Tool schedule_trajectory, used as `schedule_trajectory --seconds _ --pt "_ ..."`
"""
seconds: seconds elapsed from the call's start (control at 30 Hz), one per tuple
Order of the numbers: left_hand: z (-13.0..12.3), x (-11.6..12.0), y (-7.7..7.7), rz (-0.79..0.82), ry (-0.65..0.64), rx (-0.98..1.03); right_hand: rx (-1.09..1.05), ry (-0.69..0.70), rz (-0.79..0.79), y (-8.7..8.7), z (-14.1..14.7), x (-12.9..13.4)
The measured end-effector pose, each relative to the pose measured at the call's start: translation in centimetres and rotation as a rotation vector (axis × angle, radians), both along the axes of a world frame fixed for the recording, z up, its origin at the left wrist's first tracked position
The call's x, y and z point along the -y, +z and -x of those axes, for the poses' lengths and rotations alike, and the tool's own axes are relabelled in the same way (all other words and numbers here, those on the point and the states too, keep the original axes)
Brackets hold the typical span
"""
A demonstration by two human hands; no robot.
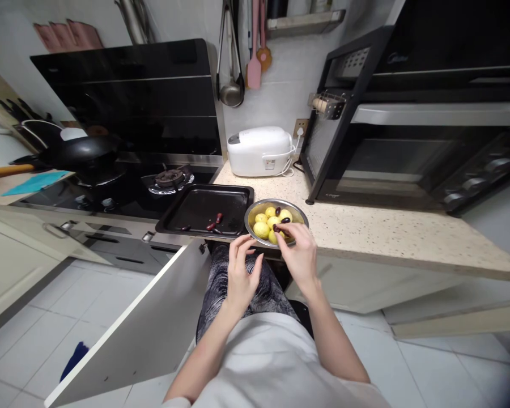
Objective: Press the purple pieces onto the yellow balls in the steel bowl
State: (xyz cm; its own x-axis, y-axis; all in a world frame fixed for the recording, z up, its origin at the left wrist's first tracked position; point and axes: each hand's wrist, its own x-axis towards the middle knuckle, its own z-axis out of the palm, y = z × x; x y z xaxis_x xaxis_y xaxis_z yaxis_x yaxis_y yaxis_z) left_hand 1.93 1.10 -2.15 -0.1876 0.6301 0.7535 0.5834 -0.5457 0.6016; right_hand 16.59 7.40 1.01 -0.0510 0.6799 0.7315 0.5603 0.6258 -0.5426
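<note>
A metal bowl (pixel 301 217) on the counter's front edge holds several round yellow balls (pixel 261 229), with a few small dark oval pieces (pixel 285 220) on top. My right hand (pixel 300 249) reaches over the bowl, thumb and forefinger pinched on another dark reddish oval piece (pixel 276 228). Just left of the bowl's near rim, my left hand (pixel 242 275) is held with fingers apart and nothing visible in it. A black baking tray (pixel 195 207) lies left of the bowl, bearing several small dark red pieces (pixel 219 217).
An open cabinet door (pixel 153 323) juts out at my left. Behind the bowl stands a white appliance (pixel 259 150) with a cord. The gas stove (pixel 131 192) carries a black wok (pixel 80 153); a black oven (pixel 408 164) sits on the right counter.
</note>
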Motion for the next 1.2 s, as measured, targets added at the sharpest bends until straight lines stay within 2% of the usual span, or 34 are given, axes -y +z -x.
schedule_trajectory --seconds 0.1,0.23,0.5,0.7,0.83,1.0,1.1,1.2 --pt "0.1 0.1 0.0 0.006 -0.004 -0.009 0.060 -0.063 0.053 -0.4 0.6 -1.8" --pt "0.3 0.1 0.2 0.013 -0.005 -0.011 0.150 -0.102 0.123 -1.0 1.6 -2.9" --pt "0.7 0.1 0.3 0.023 -0.009 0.001 0.186 -0.099 0.157 -1.1 1.8 -3.2" --pt "1.7 -0.4 0.3 0.046 0.021 0.008 0.147 -0.066 0.104 -1.6 1.0 -2.6" --pt "4.3 -1.3 0.0 0.050 0.107 0.002 0.088 -0.050 -0.008 -2.1 0.4 -1.0" --pt "9.5 -3.2 0.0 0.163 0.232 -0.074 0.002 -0.033 -0.106 -2.7 0.3 1.1" --pt "12.7 -5.1 1.1 0.241 0.226 -0.185 -0.028 -0.015 -0.142 -2.7 0.5 1.7" --pt "15.2 -7.3 2.7 0.448 0.199 -0.389 -0.046 0.014 -0.169 -2.4 0.9 1.9"
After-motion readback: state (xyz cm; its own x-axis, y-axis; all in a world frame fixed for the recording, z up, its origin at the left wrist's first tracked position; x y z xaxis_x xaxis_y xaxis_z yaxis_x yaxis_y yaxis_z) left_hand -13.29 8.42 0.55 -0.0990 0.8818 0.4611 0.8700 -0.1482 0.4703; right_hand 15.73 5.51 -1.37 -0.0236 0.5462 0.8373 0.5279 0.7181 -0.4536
